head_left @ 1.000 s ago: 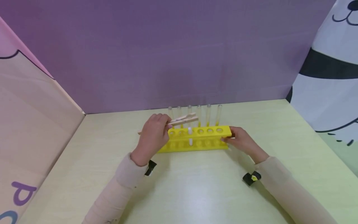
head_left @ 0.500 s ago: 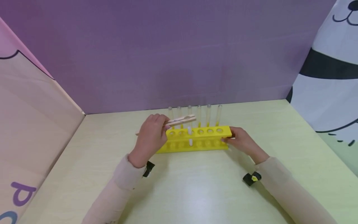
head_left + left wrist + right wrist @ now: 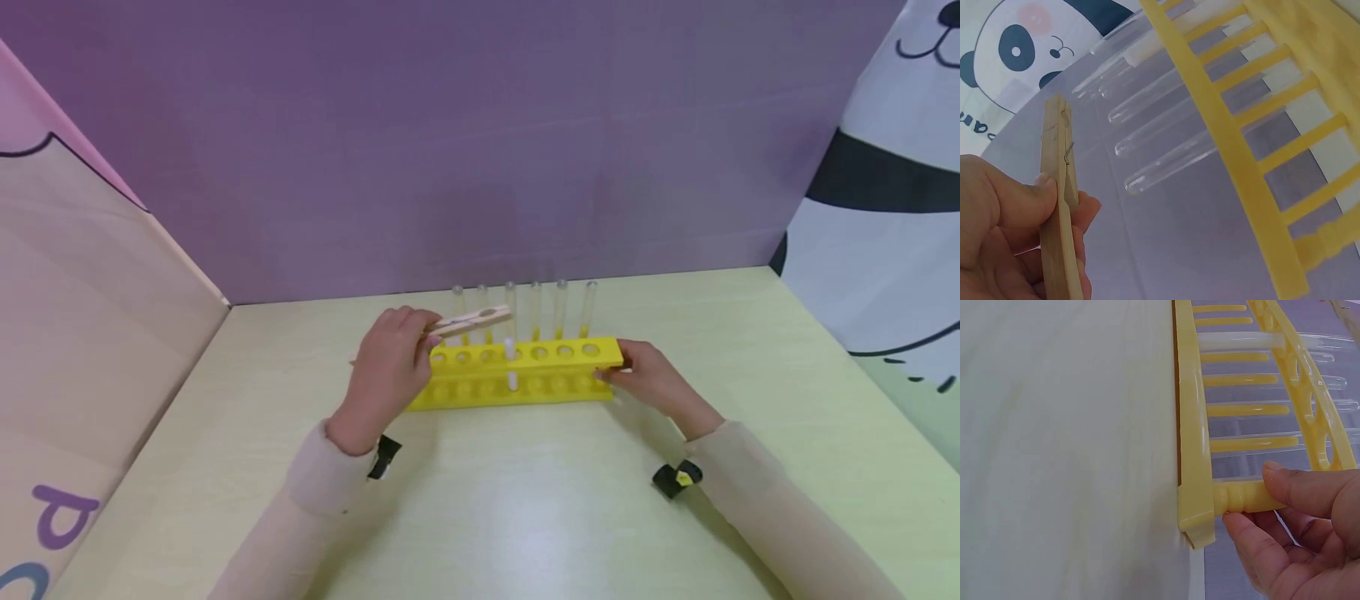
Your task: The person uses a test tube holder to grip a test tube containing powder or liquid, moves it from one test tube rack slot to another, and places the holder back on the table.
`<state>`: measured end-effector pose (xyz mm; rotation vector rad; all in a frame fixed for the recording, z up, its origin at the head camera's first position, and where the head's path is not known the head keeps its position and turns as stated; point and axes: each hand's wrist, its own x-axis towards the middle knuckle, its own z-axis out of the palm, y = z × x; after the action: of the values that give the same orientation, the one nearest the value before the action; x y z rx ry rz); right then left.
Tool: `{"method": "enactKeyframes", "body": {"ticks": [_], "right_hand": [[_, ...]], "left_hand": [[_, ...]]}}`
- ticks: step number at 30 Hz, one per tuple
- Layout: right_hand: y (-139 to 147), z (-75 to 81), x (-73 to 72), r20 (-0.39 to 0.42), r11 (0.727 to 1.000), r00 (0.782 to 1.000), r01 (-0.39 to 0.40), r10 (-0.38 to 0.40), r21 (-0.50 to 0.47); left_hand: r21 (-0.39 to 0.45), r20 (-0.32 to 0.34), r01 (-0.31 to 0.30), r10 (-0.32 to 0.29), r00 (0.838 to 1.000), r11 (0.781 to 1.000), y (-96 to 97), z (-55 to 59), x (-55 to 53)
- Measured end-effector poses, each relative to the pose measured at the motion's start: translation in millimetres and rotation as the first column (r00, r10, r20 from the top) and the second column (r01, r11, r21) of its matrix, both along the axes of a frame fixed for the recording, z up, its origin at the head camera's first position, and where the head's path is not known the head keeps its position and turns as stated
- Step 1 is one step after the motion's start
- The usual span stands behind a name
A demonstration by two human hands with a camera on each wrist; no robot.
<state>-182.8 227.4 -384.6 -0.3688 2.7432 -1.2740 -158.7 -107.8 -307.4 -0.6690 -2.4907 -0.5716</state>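
Observation:
A wooden test tube holder [image 3: 480,319] is gripped by my left hand [image 3: 384,367], its free end pointing right above the yellow test tube rack [image 3: 577,364]. In the left wrist view, thumb and fingers wrap the holder [image 3: 1054,219], and nothing sits between its prongs. My right hand [image 3: 654,382] holds the rack's right end; the right wrist view shows thumb and fingers around the end post [image 3: 1249,497]. One test tube with white contents [image 3: 512,381] stands in a middle hole. Several clear test tubes [image 3: 561,310] stand upside down on pegs along the back.
The rack stands on a pale wooden table [image 3: 525,492]. A purple backdrop [image 3: 480,150] rises behind its far edge, with printed panels at left [image 3: 90,300] and right [image 3: 892,250]. Black straps [image 3: 677,479] are at both wrists.
My left hand has moved left and slightly toward me with the test tube holder, away from the white-filled tube. My right hand and the rack have stayed in place.

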Motion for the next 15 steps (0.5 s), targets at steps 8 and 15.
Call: {"method": "enactKeyframes", "body": {"ticks": [8,15], "right_hand": [[-1.3,2.5,1.2,0.000,1.000,1.000,-0.002,0.002,0.005],[-1.8,2.8,1.0,0.006,1.000,1.000,0.003,-0.003,-0.003]], "left_hand": [[0.006,0.008,-0.037,0.037,0.999,0.999,-14.5,-3.6,2.1],[0.003,0.014,-0.063,0.063,0.998,0.998,-24.2,-9.1,4.0]]}}
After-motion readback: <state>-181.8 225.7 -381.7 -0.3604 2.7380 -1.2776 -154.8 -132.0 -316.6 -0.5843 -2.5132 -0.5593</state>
